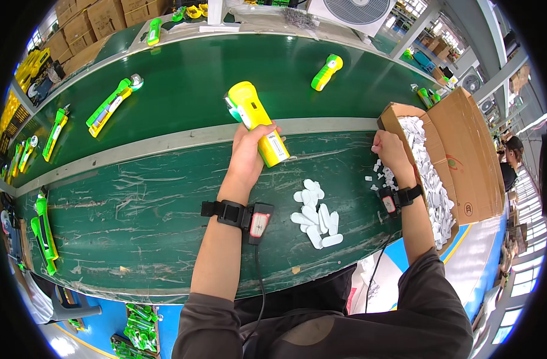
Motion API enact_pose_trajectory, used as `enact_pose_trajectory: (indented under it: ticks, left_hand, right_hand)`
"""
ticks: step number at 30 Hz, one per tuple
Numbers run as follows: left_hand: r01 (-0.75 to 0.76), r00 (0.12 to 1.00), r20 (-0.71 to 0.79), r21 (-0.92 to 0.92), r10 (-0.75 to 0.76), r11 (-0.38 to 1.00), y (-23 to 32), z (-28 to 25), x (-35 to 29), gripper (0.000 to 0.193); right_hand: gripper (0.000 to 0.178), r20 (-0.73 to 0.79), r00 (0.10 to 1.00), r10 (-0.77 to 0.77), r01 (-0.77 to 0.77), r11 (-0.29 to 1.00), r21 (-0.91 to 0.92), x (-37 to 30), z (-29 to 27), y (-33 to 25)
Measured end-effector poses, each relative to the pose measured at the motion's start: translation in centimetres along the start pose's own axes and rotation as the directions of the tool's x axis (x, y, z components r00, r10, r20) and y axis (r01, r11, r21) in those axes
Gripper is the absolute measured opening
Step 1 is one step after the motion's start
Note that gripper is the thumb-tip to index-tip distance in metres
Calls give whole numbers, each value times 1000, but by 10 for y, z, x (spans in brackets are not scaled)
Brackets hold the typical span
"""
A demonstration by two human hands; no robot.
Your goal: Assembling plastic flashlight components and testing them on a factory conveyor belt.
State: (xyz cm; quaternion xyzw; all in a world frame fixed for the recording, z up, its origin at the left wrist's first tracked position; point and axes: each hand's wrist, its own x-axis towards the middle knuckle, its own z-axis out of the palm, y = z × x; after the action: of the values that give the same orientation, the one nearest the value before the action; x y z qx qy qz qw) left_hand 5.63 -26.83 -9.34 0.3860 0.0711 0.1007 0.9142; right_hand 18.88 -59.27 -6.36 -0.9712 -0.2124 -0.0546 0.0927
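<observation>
A yellow and green flashlight (252,110) is gripped in my left hand (246,154), tilted above the near edge of the conveyor, its head toward the far left. My right hand (394,152) has its fingers curled together beside the cardboard box (474,170); whatever they may hold is hidden. Just below that hand lie several small white plastic pieces (386,175). Between my forearms a loose pile of white oval pieces (312,215) rests on the worn green tabletop (142,209). Many white parts (428,167) fill the open box.
Other green and yellow flashlights (112,107) lie along the green conveyor belt (190,78); one (327,73) is farther right. Green casings (43,233) sit at the table's left end. A fan unit (354,12) stands beyond the belt. Cables (260,281) hang from both wrist straps.
</observation>
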Motion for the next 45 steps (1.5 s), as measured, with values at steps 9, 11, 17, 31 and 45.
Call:
enact_pose_trajectory:
  ticks: [9,11,17,31,45]
  left_hand:
    - [0,1000,4,23,0,1000,0,7,-5,45]
    - [-5,1000,31,63,3,998,-2,7,-6,48]
    - [14,995,93,150,-28,989,3,5,-8,56]
    - [37,998,35,201,-45,979,0,7,-6,53]
    - [-16,993,114,404,-34,914,-2,9,-6,49]
  right_hand:
    - [14,184,963,-194,-52,538,841,18,-11,-100]
    - [16,178,961,-211,-71,432,899,23,-11,-137]
    - [21,148,931,-332,-71,232,970,45,3,-200]
    - [37,340,913,-226,-329,84,940,54,28,-209]
    - [54,237,929,-286,-243,15,970,55,44,-203]
